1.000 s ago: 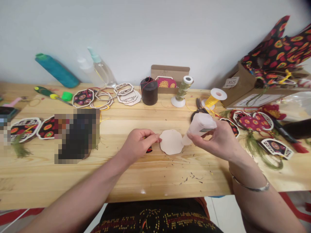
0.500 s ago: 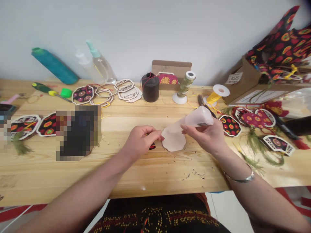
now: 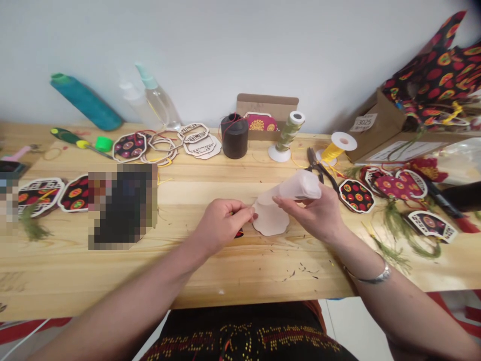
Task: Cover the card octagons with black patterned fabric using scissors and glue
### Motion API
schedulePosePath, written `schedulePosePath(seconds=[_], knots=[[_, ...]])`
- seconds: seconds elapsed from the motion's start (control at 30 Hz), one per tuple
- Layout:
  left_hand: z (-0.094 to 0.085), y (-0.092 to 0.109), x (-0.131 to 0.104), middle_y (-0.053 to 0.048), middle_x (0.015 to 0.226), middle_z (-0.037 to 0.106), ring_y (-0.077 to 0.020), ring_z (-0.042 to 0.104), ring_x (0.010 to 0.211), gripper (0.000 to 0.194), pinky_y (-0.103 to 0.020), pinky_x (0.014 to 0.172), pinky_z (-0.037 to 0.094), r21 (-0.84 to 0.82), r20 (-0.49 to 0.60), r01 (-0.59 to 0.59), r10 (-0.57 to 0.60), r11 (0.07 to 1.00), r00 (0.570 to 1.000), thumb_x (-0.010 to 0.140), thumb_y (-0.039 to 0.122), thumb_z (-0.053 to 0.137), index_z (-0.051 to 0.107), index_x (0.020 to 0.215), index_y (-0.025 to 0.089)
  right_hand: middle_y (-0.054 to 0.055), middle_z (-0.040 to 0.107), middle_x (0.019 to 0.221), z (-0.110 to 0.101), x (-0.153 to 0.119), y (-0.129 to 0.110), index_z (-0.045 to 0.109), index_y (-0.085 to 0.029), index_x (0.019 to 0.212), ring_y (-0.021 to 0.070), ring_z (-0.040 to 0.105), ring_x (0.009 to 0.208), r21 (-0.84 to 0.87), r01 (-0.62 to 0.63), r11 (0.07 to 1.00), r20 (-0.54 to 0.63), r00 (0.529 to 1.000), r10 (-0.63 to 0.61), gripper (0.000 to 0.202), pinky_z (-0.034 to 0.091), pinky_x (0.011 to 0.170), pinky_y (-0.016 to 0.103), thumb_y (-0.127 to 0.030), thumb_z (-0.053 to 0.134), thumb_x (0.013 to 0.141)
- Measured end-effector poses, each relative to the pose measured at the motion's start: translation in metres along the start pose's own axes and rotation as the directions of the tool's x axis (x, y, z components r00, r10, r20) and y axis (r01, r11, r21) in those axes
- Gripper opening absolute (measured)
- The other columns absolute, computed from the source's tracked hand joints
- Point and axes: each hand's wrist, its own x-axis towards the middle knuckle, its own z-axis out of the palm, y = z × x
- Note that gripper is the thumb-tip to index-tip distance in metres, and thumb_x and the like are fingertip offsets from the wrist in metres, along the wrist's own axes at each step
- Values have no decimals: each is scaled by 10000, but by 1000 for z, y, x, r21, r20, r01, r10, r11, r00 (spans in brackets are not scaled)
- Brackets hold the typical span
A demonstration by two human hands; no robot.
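Glue bottle [image 3: 296, 186] sits in the right hand [image 3: 319, 213], tipped nearly flat, nozzle end pointing toward the left-hand fingers and resting over the far edge of the blank disc [image 3: 271, 220]. Right fingers are wrapped around the bottle's body, thumb on the near side. Looks like soft translucent plastic: light, squeezable, probably a bit slick, so I'd say mid-body is the right place to hold, where a squeeze meters the flow.

Blank disc looks like thin stiff board or plywood with a scalloped edge: light, slides easily on the table [image 3: 240, 271], likely snaps if bent. Best held by the rim. Left hand [image 3: 221, 225] does that, thumb and forefinger pinched shut on the disc's rim, other fingers curled under; a dark patterned piece [image 3: 239, 233] peeks out just beneath them.

Both forearms come in low from the near table edge, wrists slightly raised; bracelet [image 3: 372, 278] on the right wrist.

Beyond the right fingers: scissors [image 3: 319, 168], yellow thread spool [image 3: 336, 147]. Beyond the left: black thread spool [image 3: 234, 136].
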Motion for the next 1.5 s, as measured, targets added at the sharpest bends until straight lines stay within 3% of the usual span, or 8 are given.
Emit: schedulePosePath(seconds=[0.33, 0.67, 0.83, 1.0, 1.1, 1.27, 1.5], knots=[[1, 1, 0, -90, 844, 766, -195, 641, 749, 266, -263, 571, 440, -11, 14, 19, -19, 1000, 1000, 732, 393, 603, 742, 705, 168, 37, 728, 729, -10, 2, 3, 674, -172, 786, 156, 670, 629, -15, -41, 999, -86, 995, 40, 126, 561, 512, 254, -279, 725, 743], [0, 0, 1, -100, 877, 766, -232, 658, 861, 253, -291, 611, 462, -9, 24, 16, -16, 1000, 1000, 724, 403, 599, 718, 673, 186, 28, 704, 710, -18, 2, 10, 643, -172, 763, 144, 632, 583, -41, -58, 997, -129, 990, 53, 183, 569, 516, 275, -322, 744, 734], [-1, 0, 0, -92, 853, 765, -220, 658, 810, 239, -282, 580, 452, -2, 18, 10, -10, 1000, 1000, 722, 386, 600, 728, 689, 186, 30, 692, 663, -21, 4, 2, 631, -182, 701, 153, 632, 554, -49, -98, 994, -129, 987, 91, 195, 571, 507, 284, -333, 753, 723], [-3, -1, 2, -74, 793, 762, -211, 648, 789, 263, -277, 594, 449, -134, -100, -68, 55, 989, 993, 741, 401, 616, 661, 594, 188, 38, 713, 694, -14, 3, -5, 653, -178, 729, 169, 667, 558, 189, -152, 970, -87, 981, 171, 186, 607, 519, 303, -318, 771, 700], [-5, -3, 3, -58, 759, 759, -184, 625, 743, 295, -267, 608, 437, -197, -150, -95, 66, 976, 986, 764, 411, 627, 633, 574, 185, 44, 721, 719, -5, -1, -3, 669, -167, 751, 172, 677, 588, 251, -139, 958, -60, 986, 158, 172, 616, 524, 301, -289, 776, 691], [-5, -5, 4, -52, 739, 752, -167, 602, 687, 323, -264, 597, 415, -172, -160, -101, 73, 980, 984, 791, 426, 610, 647, 586, 180, 44, 719, 768, 3, -6, 4, 686, -174, 781, 174, 676, 676, 166, -93, 982, -25, 995, 99, 172, 607, 569, 298, -318, 762, 726], [-4, -4, 4, -63, 752, 750, -170, 610, 685, 333, -266, 584, 419, -150, -150, -96, 73, 984, 986, 799, 438, 601, 672, 610, 173, 35, 711, 741, 5, -7, 2, 662, -177, 766, 161, 659, 650, 80, -45, 996, -4, 999, 45, 164, 576, 574, 282, -310, 753, 732]])
